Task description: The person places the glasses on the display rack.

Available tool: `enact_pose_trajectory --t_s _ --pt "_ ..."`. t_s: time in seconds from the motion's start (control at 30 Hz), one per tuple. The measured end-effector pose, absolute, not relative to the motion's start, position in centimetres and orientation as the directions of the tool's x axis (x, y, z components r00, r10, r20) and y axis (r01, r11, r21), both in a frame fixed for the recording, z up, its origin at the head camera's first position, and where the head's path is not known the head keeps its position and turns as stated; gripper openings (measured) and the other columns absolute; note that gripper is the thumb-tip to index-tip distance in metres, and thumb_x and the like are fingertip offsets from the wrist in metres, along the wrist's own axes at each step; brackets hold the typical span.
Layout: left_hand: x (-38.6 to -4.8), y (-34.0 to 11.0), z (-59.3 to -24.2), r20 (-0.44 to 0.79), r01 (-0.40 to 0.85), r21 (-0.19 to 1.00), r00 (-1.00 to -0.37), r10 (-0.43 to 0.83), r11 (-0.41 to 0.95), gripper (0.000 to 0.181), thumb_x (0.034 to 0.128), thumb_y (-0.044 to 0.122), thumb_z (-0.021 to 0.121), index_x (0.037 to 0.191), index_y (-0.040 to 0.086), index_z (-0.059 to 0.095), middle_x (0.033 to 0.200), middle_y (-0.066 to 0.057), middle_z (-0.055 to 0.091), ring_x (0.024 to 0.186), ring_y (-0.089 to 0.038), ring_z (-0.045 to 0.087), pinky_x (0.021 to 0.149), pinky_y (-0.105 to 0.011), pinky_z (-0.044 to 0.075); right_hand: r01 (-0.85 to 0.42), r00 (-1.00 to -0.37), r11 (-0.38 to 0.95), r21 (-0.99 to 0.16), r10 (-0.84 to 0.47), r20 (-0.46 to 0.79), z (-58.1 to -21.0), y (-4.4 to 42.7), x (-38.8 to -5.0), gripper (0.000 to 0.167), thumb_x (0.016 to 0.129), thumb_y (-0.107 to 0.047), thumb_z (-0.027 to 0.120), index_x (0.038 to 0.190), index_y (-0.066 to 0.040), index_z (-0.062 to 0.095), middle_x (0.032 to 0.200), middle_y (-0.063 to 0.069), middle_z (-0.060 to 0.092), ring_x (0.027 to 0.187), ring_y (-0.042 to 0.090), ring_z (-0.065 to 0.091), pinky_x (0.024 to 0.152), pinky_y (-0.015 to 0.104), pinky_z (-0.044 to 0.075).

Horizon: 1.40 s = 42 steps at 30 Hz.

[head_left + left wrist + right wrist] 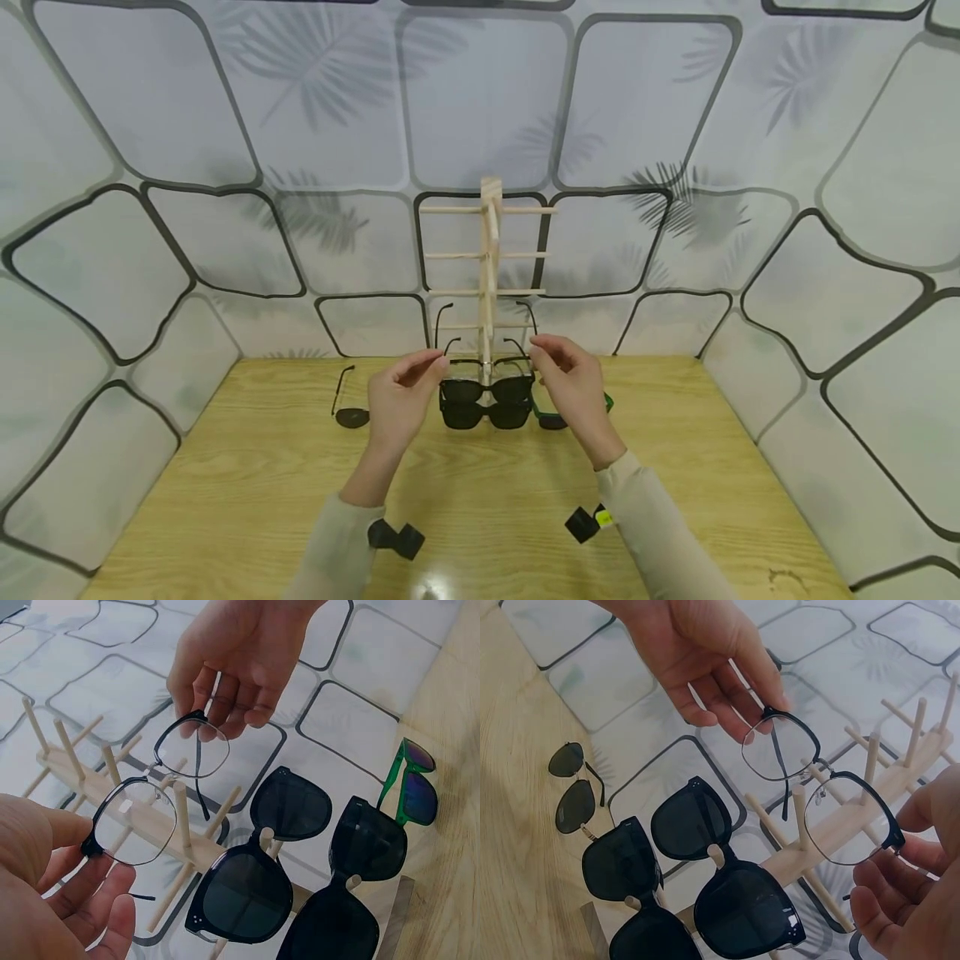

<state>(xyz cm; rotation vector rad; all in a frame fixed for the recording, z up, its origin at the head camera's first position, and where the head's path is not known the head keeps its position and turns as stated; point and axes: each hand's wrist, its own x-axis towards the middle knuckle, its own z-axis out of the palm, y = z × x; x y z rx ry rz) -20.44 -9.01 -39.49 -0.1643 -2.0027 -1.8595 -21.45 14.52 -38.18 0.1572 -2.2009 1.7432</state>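
Note:
A pair of eyeglasses (136, 817) with clear lenses, black upper rims and thin metal lower rims is held level at a wooden display rack (491, 242). My left hand (401, 396) pinches one end of its frame; my right hand (572, 387) pinches the opposite end. Its temples are unfolded and point towards the rack. Whether the frame touches a peg, I cannot tell. Just below it, black sunglasses (748, 909) hang on the rack, and a second black pair (621, 859) hangs under those.
Left of the rack, dark-lensed sunglasses (352, 417) with thin temples lie on the wooden table (480, 517). Green-framed sunglasses (420, 796) lie to the right, partly behind my right hand in the head view. Higher pegs (453, 210) stick out both sides. Patterned cloth (480, 100) stands behind.

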Motion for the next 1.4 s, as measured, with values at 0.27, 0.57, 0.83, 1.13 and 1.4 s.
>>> enact_pose_trajectory --t_s 0.27,0.57,0.83,1.13,1.4 --pt "-21.0 -9.1 -39.6 0.364 0.348 0.930 -0.915 -0.176 0.117 0.021 0.0956 0.013 0.080 0.111 -0.001 0.081 0.102 -0.020 0.080 0.082 0.001 0.070 0.074 -0.017 0.056 -0.276 -0.944 0.273 -0.922 0.100 0.313 -38.5 14.6 -21.9 0.023 0.105 -0.019 0.066 0.123 -0.009 0.077 0.104 0.025 0.074 0.083 0.019 0.069 0.067 0.022 0.054" --pt "-21.4 -9.2 -39.8 0.339 0.321 0.939 -0.925 -0.170 0.124 0.020 0.0954 0.012 0.080 0.112 0.001 0.081 0.101 -0.021 0.080 0.081 0.000 0.069 0.074 -0.017 0.057 -0.268 -0.947 0.280 -0.922 0.102 0.306 -38.5 14.5 -22.1 0.024 0.105 -0.020 0.066 0.123 -0.009 0.076 0.101 0.018 0.075 0.089 0.034 0.070 0.067 0.022 0.054" --pt "-21.7 -9.2 -40.0 0.323 0.301 0.942 -0.932 -0.161 0.147 0.023 0.0958 0.014 0.080 0.114 -0.001 0.080 0.102 -0.019 0.080 0.082 0.002 0.068 0.074 -0.017 0.056 -0.251 -0.950 0.289 -0.924 0.108 0.292 -39.1 14.5 -22.4 0.025 0.104 -0.019 0.066 0.124 -0.008 0.076 0.102 0.017 0.076 0.093 0.040 0.069 0.067 0.022 0.055" --pt "-21.8 -9.3 -40.1 0.328 0.303 0.939 -0.931 -0.159 0.162 0.020 0.0952 0.013 0.080 0.112 0.002 0.081 0.100 -0.020 0.080 0.080 0.001 0.068 0.072 -0.017 0.055 -0.249 -0.954 0.289 -0.924 0.091 0.286 -39.6 14.5 -22.7 0.028 0.105 -0.018 0.065 0.127 -0.005 0.074 0.108 0.022 0.075 0.094 0.035 0.070 0.069 0.020 0.055" --pt "-22.0 -9.4 -40.5 0.313 0.287 0.943 -0.936 -0.159 0.170 0.022 0.0955 0.015 0.080 0.112 0.001 0.081 0.100 -0.019 0.080 0.079 0.001 0.067 0.071 -0.017 0.054 -0.238 -0.956 0.280 -0.930 0.100 0.275 -39.9 14.4 -22.8 0.025 0.105 -0.017 0.065 0.124 -0.006 0.076 0.105 0.022 0.075 0.091 0.030 0.070 0.068 0.021 0.055"
